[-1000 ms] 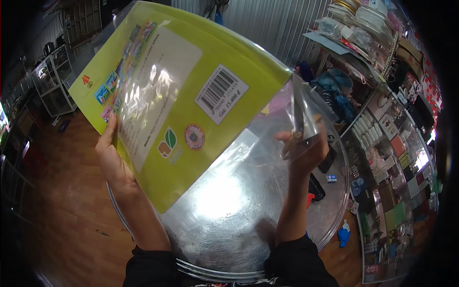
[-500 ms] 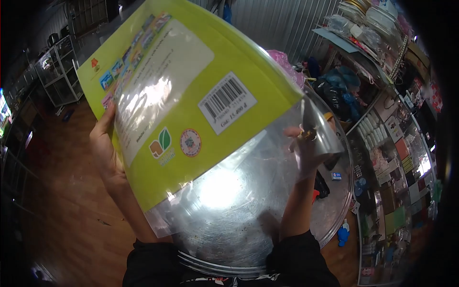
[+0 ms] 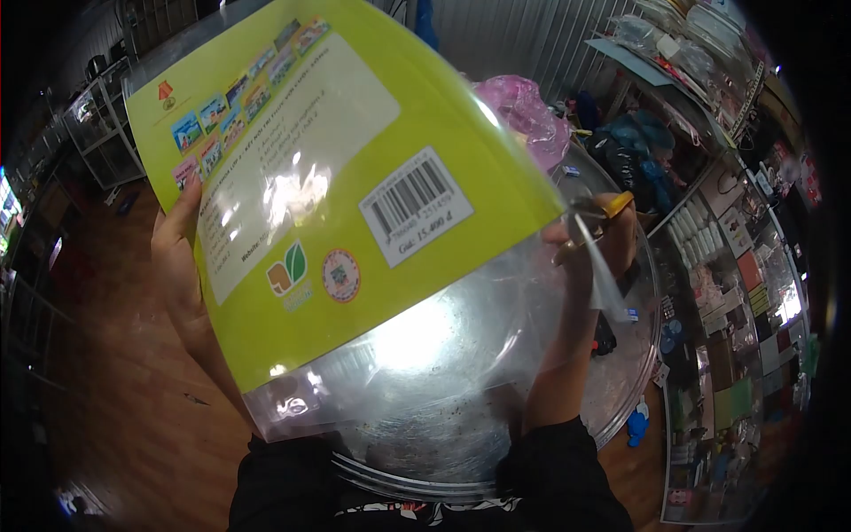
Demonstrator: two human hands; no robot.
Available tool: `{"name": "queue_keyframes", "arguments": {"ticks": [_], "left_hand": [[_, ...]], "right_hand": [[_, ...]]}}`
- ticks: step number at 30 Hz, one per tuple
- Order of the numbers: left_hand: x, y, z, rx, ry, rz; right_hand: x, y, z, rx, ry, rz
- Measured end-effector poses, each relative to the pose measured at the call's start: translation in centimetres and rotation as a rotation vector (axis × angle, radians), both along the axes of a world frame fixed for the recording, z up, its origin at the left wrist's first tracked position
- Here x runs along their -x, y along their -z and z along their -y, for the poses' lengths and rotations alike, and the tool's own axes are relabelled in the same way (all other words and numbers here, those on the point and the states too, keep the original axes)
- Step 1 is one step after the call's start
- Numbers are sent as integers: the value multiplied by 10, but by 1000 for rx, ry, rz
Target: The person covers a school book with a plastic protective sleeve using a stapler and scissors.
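Note:
A lime-green book (image 3: 355, 293) in a clear plastic cover (image 3: 292, 412) is held up and tilted, its barcode side facing me. My left hand (image 3: 182, 248) grips its left edge, thumb on the printed side and the other fingers hidden behind. Beyond the lower right corner, my right hand (image 3: 620, 244) is closed around a yellow-handled tool (image 3: 618, 205) with a shiny metal part, which looks like scissors. The metal part meets the loose plastic at that corner. A strip of clear film hangs down in front of the right wrist.
Below the book is a round, shiny metal table (image 3: 417, 452). A pink plastic bag (image 3: 527, 115) and dark bags (image 3: 625, 164) lie beyond it. Shelves of goods (image 3: 727, 293) line the right side. A glass cabinet (image 3: 102, 133) stands at the left over brown flooring.
The book has shifted slightly left and down and turned flatter to me. My right hand has moved right and up, showing more of the yellow handle. The plastic flap hangs lower.

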State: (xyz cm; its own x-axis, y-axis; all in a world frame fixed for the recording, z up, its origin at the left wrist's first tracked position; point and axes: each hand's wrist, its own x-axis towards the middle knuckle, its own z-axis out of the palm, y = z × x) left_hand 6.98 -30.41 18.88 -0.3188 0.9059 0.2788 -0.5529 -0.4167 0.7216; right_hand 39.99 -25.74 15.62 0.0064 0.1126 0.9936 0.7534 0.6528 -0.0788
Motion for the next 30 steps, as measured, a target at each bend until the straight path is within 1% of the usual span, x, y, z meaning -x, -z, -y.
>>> {"name": "queue_keyframes", "arguments": {"ticks": [1, 2, 4, 5, 7, 10, 13, 16, 19, 22, 26, 28, 29, 30], "left_hand": [[0, -2, 2, 5, 9, 1], [1, -4, 4, 7, 5, 1], [5, -7, 9, 178, 99, 40], [5, -6, 9, 181, 95, 42], [5, -4, 7, 40, -12, -37], [6, -4, 9, 19, -64, -97], [9, -5, 12, 38, -72, -84], [7, -5, 11, 28, -98, -61], [11, -3, 10, 53, -118, -81], [12, -4, 11, 54, -120, -82], [18, -3, 12, 63, -77, -76], [15, -7, 14, 65, -87, 24], [17, -8, 15, 67, -88, 24], [19, -8, 16, 71, -24, 51]], "right_hand": [[0, 0, 0, 29, -57, -9], [2, -1, 0, 31, -61, -10], [6, -4, 2, 36, -67, 13], [7, -3, 2, 39, -72, 14], [9, -1, 1, 77, -91, -12], [11, 2, -1, 66, -97, -10], [11, 0, -1, 7, -69, 40], [12, 0, -1, 8, -58, -3], [8, 1, -3, -2, -44, 19], [8, 1, -5, -44, -21, 12], [6, 1, -6, -31, -39, 5], [6, 0, -6, -53, -42, 23], [5, 0, -6, -51, -43, 23], [3, 0, -6, -26, -50, 41]]}}
